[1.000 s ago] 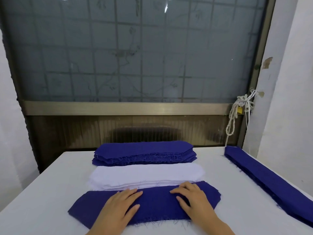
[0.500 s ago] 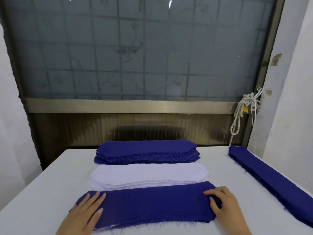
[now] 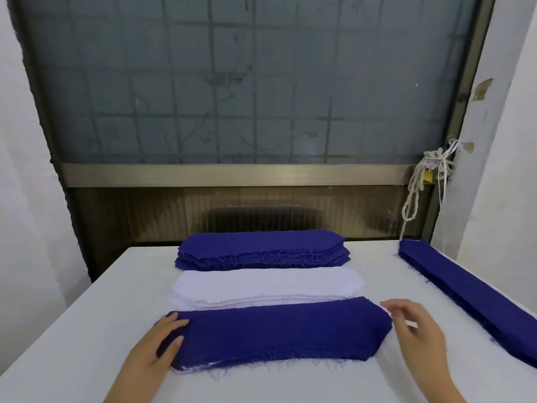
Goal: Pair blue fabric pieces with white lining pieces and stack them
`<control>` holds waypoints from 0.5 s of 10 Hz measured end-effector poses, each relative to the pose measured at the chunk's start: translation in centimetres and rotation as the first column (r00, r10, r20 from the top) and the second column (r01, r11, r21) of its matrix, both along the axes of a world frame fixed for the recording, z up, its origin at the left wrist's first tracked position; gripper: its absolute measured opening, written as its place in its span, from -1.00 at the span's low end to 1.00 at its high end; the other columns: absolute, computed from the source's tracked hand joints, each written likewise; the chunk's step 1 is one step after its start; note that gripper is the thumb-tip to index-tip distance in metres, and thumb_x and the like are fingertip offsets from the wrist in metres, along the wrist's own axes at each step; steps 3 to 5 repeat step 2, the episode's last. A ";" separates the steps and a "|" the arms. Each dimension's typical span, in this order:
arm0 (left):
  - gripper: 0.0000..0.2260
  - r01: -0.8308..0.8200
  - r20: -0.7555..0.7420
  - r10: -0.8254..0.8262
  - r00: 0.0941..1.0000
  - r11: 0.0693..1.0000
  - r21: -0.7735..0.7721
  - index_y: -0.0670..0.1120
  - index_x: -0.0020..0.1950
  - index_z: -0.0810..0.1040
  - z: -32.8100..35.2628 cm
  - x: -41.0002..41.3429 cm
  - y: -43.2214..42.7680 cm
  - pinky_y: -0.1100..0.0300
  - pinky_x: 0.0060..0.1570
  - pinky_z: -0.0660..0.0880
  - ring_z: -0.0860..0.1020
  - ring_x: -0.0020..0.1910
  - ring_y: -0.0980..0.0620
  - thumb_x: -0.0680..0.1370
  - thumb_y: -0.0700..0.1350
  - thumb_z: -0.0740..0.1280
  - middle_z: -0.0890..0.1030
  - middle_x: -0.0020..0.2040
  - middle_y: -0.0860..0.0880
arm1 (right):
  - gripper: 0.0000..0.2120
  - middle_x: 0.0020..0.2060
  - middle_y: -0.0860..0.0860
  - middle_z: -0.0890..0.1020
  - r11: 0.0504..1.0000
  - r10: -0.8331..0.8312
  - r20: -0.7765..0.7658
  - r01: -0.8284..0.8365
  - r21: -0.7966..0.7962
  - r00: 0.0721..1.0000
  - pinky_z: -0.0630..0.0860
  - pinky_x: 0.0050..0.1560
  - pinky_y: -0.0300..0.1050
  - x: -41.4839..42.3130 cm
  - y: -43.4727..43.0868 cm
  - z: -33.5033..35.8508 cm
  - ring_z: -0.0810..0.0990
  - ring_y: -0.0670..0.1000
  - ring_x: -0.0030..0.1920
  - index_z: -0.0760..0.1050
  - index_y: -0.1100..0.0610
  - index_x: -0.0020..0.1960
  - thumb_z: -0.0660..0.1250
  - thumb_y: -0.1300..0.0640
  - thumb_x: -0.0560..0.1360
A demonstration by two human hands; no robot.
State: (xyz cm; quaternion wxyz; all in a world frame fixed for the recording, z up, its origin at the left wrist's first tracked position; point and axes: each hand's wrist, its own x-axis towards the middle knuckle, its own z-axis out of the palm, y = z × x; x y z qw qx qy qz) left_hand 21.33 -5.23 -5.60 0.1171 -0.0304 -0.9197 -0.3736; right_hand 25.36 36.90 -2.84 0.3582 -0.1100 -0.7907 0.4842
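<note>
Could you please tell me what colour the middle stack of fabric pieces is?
White; the middle stack shows best in the head view.

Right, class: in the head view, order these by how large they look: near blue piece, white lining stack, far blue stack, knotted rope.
1. near blue piece
2. white lining stack and far blue stack: alike, and the blue one lies farther off, so unranked
3. knotted rope

On the surface (image 3: pixel 87 330), one fabric piece (image 3: pixel 276 333) lies nearest; just behind it sits the lining stack (image 3: pixel 267 286), behind that a fabric stack (image 3: pixel 261 248); a long stack (image 3: pixel 465 295) runs along the right edge
</note>
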 end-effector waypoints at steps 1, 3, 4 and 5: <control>-0.68 -0.224 0.016 0.223 0.975 0.973 0.058 -0.14 0.32 0.53 -0.9 -1.5 -0.4 -0.02 0.39 0.26 0.39 0.37 -0.18 0.55 -0.21 0.35 0.46 0.37 -0.19 | -0.62 -0.07 -0.11 0.62 0.999 -0.029 -0.216 0.036 0.027 0.976 0.42 -0.10 -0.54 3.4 -0.7 5.1 0.54 -0.25 -0.08 0.56 -0.11 -0.10 0.22 0.37 0.56; -0.64 -0.281 0.011 0.281 0.960 0.955 0.095 -0.33 0.26 0.52 -1.1 -2.2 -1.1 -0.10 0.31 0.31 0.46 0.26 -0.32 0.52 -0.19 0.40 0.53 0.27 -0.31 | -0.62 -0.19 -0.20 0.62 1.000 -0.019 -0.439 0.013 -0.015 0.898 0.49 -0.09 -0.30 5.7 1.7 13.1 0.55 -0.25 -0.19 0.58 -0.12 -0.14 0.19 0.30 0.61; -0.64 -0.281 0.011 0.281 0.960 0.955 0.095 -0.33 0.26 0.52 -1.1 -2.2 -1.1 -0.10 0.31 0.31 0.46 0.26 -0.32 0.52 -0.19 0.40 0.53 0.27 -0.31 | -0.62 -0.19 -0.20 0.62 1.000 -0.019 -0.439 0.013 -0.015 0.898 0.49 -0.09 -0.30 5.7 1.7 13.1 0.55 -0.25 -0.19 0.58 -0.12 -0.14 0.19 0.30 0.61; -0.64 -0.281 0.011 0.281 0.960 0.955 0.095 -0.33 0.26 0.52 -1.1 -2.2 -1.1 -0.10 0.31 0.31 0.46 0.26 -0.32 0.52 -0.19 0.40 0.53 0.27 -0.31 | -0.62 -0.19 -0.20 0.62 1.000 -0.019 -0.439 0.013 -0.015 0.898 0.49 -0.09 -0.30 5.7 1.7 13.1 0.55 -0.25 -0.19 0.58 -0.12 -0.14 0.19 0.30 0.61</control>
